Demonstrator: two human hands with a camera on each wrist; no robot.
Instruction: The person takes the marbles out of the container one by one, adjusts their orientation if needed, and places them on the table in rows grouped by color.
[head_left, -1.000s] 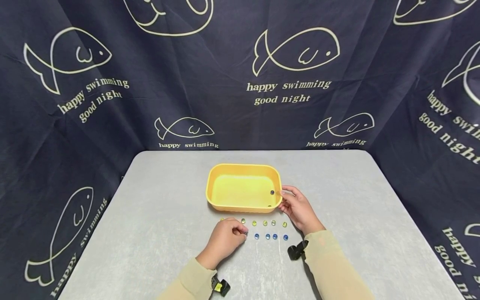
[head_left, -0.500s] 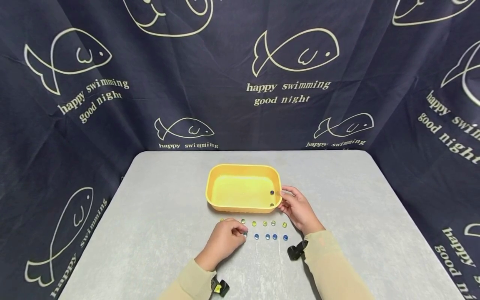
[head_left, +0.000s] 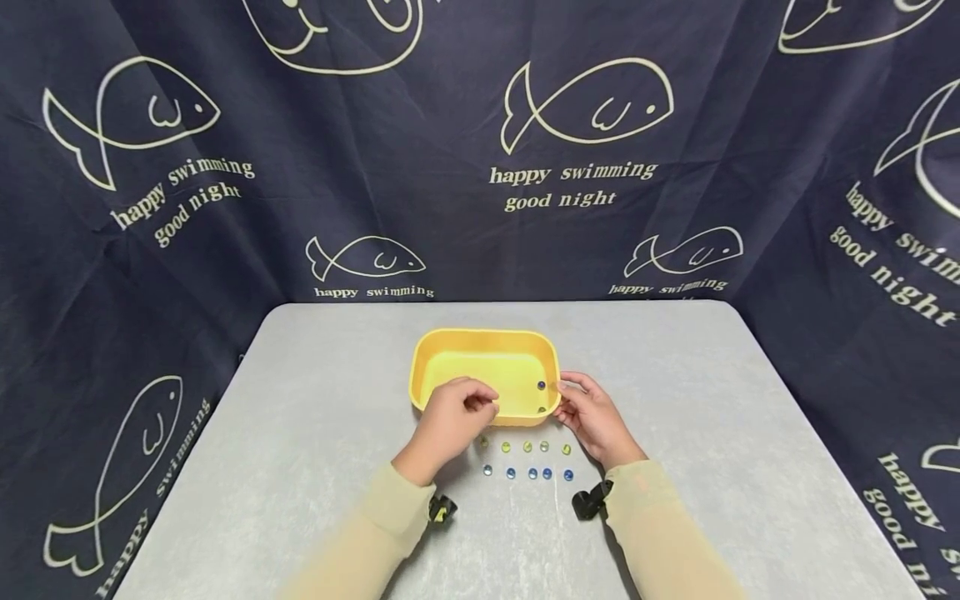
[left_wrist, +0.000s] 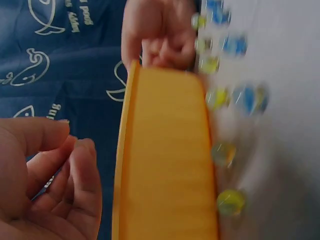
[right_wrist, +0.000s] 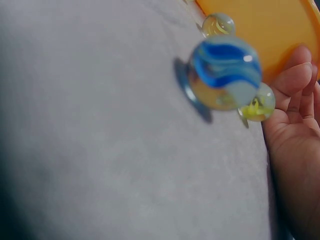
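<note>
My left hand (head_left: pixel 452 419) hovers over the near side of a yellow plastic tub (head_left: pixel 480 335). Its fingers are loosely curled, thumb near the fingertips, and no object shows between them in the left wrist view. My right hand (head_left: pixel 597 421) grips the tub's right end, thumb at the rim. Inside the tub lie a dark blue marble (head_left: pixel 541 386) and a greenish marble (head_left: pixel 542 409). In front of it runs a row of yellow-green marbles (head_left: pixel 527 447), its left end hidden by my left hand. Nearer me is a row of blue marbles (head_left: pixel 532 473).
A grey table (head_left: pixel 337 358) carries everything. A dark fish-print curtain (head_left: pixel 465 208) hangs behind it and at both sides. Close to the right wrist camera stand a blue-swirled marble (right_wrist: pixel 226 72) and a yellow one (right_wrist: pixel 259 103), loose on the tabletop.
My left hand has let go of a blue marble at the left end of the near row and risen forward over the tub. The right hand has stayed on the tub.
</note>
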